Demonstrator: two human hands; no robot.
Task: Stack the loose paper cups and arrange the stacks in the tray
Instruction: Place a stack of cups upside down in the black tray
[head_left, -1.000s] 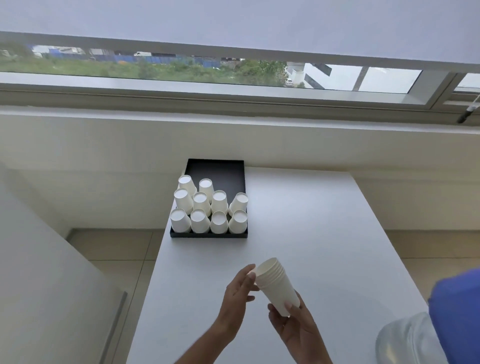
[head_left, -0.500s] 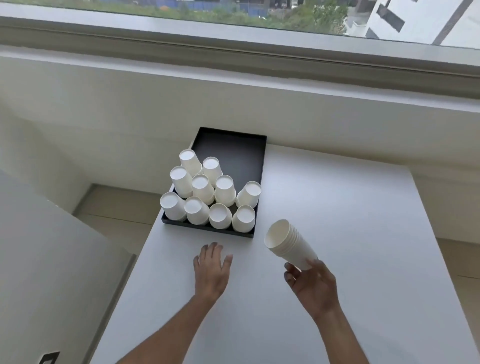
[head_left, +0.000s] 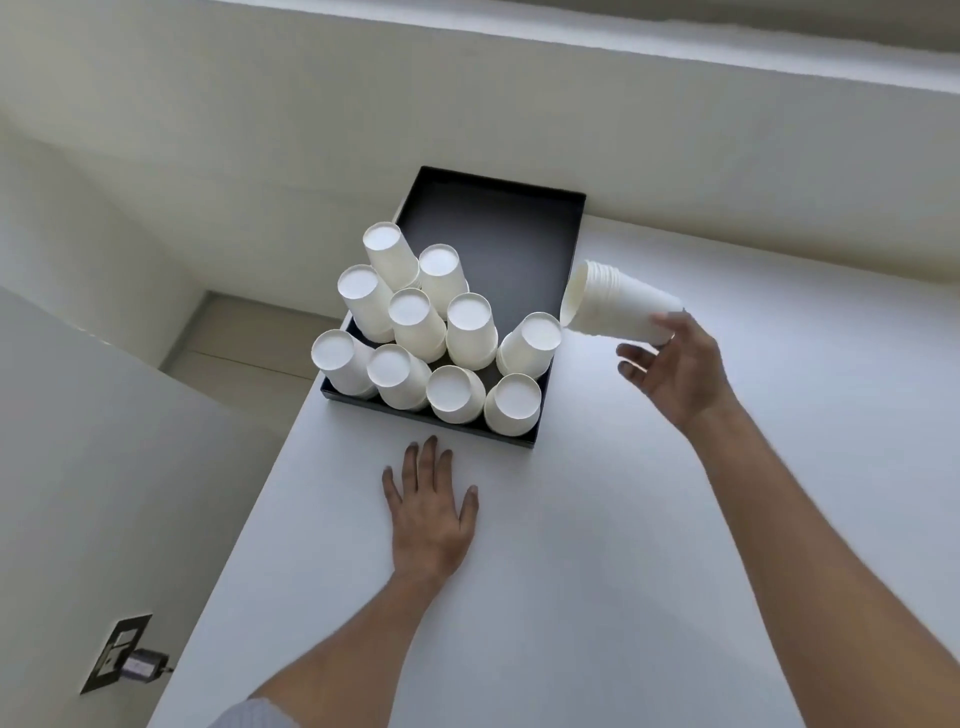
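Nested stack of white paper cups (head_left: 618, 306), held on its side at right of centre, mouth toward the shallow black rectangular tray (head_left: 498, 228), just beside its right wall. The stack is judged light, thin-walled and easily crushed, and best taken around its closed base end. The right hand (head_left: 675, 369) pinches that end between thumb and fingertips. The left hand (head_left: 431, 519) lies flat, fingers spread, on the white table (head_left: 623, 571) below the tray. Ten inverted cup stacks (head_left: 441, 338) fill the tray's lower half.
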